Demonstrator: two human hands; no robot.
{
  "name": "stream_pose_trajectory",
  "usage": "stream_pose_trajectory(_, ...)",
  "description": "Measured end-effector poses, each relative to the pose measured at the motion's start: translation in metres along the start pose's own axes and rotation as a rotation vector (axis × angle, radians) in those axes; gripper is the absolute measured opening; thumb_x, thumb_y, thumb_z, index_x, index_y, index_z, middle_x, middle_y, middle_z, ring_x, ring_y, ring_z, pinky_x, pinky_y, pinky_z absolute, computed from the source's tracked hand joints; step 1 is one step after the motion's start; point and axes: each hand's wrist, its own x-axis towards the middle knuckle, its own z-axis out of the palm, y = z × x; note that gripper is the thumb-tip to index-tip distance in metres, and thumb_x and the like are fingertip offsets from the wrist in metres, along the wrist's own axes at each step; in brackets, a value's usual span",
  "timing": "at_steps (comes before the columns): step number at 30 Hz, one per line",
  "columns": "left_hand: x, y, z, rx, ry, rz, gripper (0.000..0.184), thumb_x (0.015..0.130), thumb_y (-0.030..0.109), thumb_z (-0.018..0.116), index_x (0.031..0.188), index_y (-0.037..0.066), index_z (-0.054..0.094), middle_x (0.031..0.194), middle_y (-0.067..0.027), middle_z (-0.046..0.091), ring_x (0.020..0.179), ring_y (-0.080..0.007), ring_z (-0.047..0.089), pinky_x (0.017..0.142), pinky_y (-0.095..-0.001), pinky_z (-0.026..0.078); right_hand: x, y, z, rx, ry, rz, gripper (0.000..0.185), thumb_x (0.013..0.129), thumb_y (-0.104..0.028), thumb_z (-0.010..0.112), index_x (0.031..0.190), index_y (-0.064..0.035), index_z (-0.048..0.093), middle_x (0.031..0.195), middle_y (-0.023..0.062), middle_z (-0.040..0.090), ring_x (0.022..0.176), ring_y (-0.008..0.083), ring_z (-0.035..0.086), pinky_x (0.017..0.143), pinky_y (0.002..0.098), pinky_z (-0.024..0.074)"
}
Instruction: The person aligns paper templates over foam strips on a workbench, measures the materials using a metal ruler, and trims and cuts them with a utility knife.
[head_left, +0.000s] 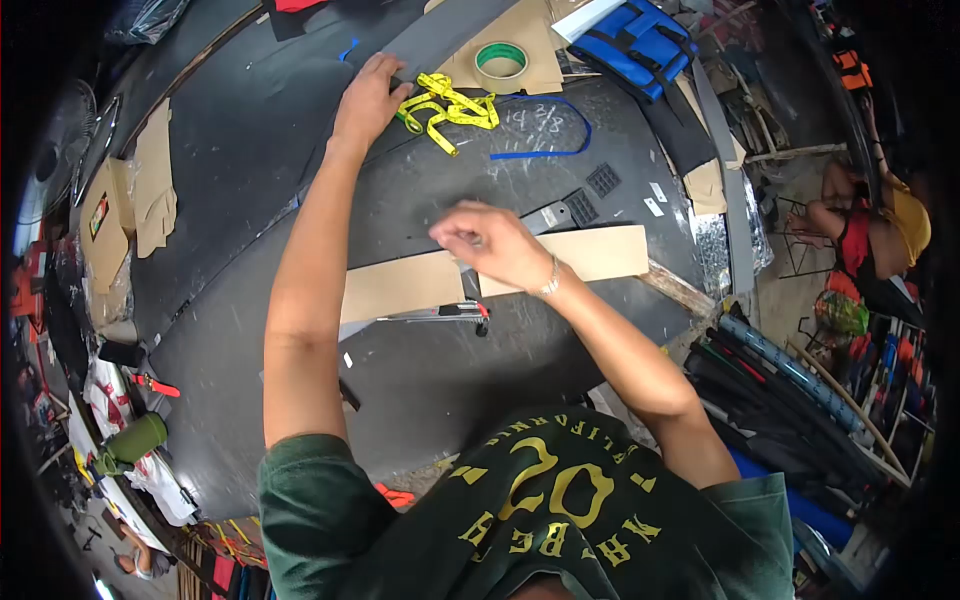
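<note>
Under the right hand, cardboard lies sideways.

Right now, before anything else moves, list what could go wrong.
The left hand lies right beside the loosely heaped yellow tape measure, so a sideways sweep might snag or drag it. The right hand is over the brown strip; if its fingers brush the strip, they could nudge it askew.
</note>
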Motion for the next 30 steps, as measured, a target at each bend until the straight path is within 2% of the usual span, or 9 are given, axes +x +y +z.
stream_pose_trajectory(6, 0.017, -0.010, 0.013, 0.248, -0.075, 0.024, 0.042, 0.086, 0.026, 0.080, 0.122, 0.009, 0.066, 0.121, -0.0119, 0.068, 0.106, -0.0360, 0.069, 0.089, -0.0455, 0.055, 0.100, 0.049, -0.005, -0.010, 0.281, -0.101, 0.030, 0.089, -0.013, 0.072, 0.119, -0.0072, 0.070, 0.111, 0.0107, 0.069, 0.081, 0.0242, 0.066, 0.074, 0.0353, 0.0541)
stream_pose_trajectory(10, 0.029, -0.007, 0.003, 0.229, -0.132, -0.052, 0.047, 0.081, 0.032, 0.083, 0.119, 0.008, 0.069, 0.118, -0.0107, 0.071, 0.104, -0.0341, 0.070, 0.087, -0.0435, 0.056, 0.146, 0.076, -0.012, -0.001, 0.386, -0.119, 0.037, 0.089, -0.017, 0.071, 0.124, -0.0068, 0.069, 0.121, 0.0134, 0.067, 0.087, 0.0263, 0.067, 0.080, 0.0367, 0.0550)
stream_pose_trajectory(13, 0.040, -0.015, 0.002, 0.175, -0.157, -0.049, 0.048, 0.079, 0.032, 0.084, 0.118, 0.008, 0.070, 0.116, -0.0103, 0.075, 0.105, -0.0311, 0.072, 0.088, -0.0415, 0.057, 0.163, 0.092, -0.011, 0.061, 0.306, 0.040, 0.041, 0.093, -0.014, 0.069, 0.133, -0.0032, 0.064, 0.127, 0.0094, 0.064, 0.089, 0.0156, 0.071, 0.075, 0.0293, 0.0578)
stream_pose_trajectory(14, 0.043, -0.018, 0.001, 0.149, -0.138, -0.046, 0.048, 0.081, 0.033, 0.083, 0.120, 0.009, 0.072, 0.116, -0.0096, 0.077, 0.106, -0.0280, 0.074, 0.089, -0.0391, 0.057, 0.166, 0.094, -0.010, 0.054, 0.305, 0.041, 0.042, 0.094, -0.015, 0.069, 0.134, -0.0022, 0.064, 0.124, 0.0087, 0.065, 0.082, 0.0132, 0.071, 0.071, 0.0290, 0.0583)
stream_pose_trajectory(17, 0.052, -0.026, -0.006, 0.097, -0.246, -0.116, 0.050, 0.081, 0.037, 0.082, 0.123, 0.011, 0.072, 0.116, -0.0087, 0.078, 0.107, -0.0267, 0.074, 0.091, -0.0380, 0.057, 0.173, 0.091, -0.005, 0.101, 0.277, 0.082, 0.040, 0.096, -0.015, 0.067, 0.134, -0.0019, 0.064, 0.119, 0.0083, 0.068, 0.085, 0.0139, 0.072, 0.071, 0.0293, 0.0590)
stream_pose_trajectory(23, 0.060, -0.020, -0.014, 0.098, -0.278, -0.161, 0.050, 0.083, 0.036, 0.079, 0.126, 0.011, 0.071, 0.113, -0.0113, 0.078, 0.102, -0.0283, 0.075, 0.088, -0.0390, 0.057, 0.181, 0.071, -0.006, 0.487, 0.165, 0.289, 0.037, 0.102, -0.012, 0.060, 0.136, 0.0018, 0.060, 0.118, 0.0129, 0.070, 0.093, 0.0202, 0.074, 0.076, 0.0309, 0.0616)
stream_pose_trajectory(26, 0.053, -0.018, -0.015, 0.028, -0.223, -0.159, 0.051, 0.084, 0.034, 0.078, 0.128, 0.011, 0.069, 0.112, -0.0148, 0.077, 0.101, -0.0318, 0.074, 0.087, -0.0406, 0.057, 0.201, 0.080, -0.002, 0.802, 0.402, 0.251, 0.036, 0.104, -0.014, 0.059, 0.134, 0.0062, 0.058, 0.119, 0.0172, 0.069, 0.096, 0.0234, 0.074, 0.080, 0.0335, 0.0624)
stream_pose_trajectory(29, 0.041, -0.019, -0.008, -0.015, -0.107, -0.161, 0.050, 0.086, 0.031, 0.078, 0.131, 0.011, 0.067, 0.107, -0.0164, 0.077, 0.098, -0.0349, 0.074, 0.085, -0.0434, 0.057, 0.230, 0.077, -0.008, 1.053, 0.600, 0.271, 0.026, 0.104, -0.014, 0.056, 0.121, 0.0048, 0.061, 0.107, 0.0131, 0.070, 0.080, 0.0211, 0.073, 0.067, 0.0304, 0.0609)
stream_pose_trajectory(30, 0.038, -0.017, -0.006, 0.001, -0.081, -0.152, 0.051, 0.086, 0.030, 0.078, 0.132, 0.012, 0.066, 0.107, -0.0161, 0.076, 0.099, -0.0348, 0.074, 0.085, -0.0436, 0.057, 0.239, 0.077, -0.009, 1.062, 0.599, 0.262, 0.027, 0.103, -0.020, 0.061, 0.112, 0.0049, 0.062, 0.100, 0.0144, 0.070, 0.076, 0.0221, 0.073, 0.065, 0.0319, 0.0623)
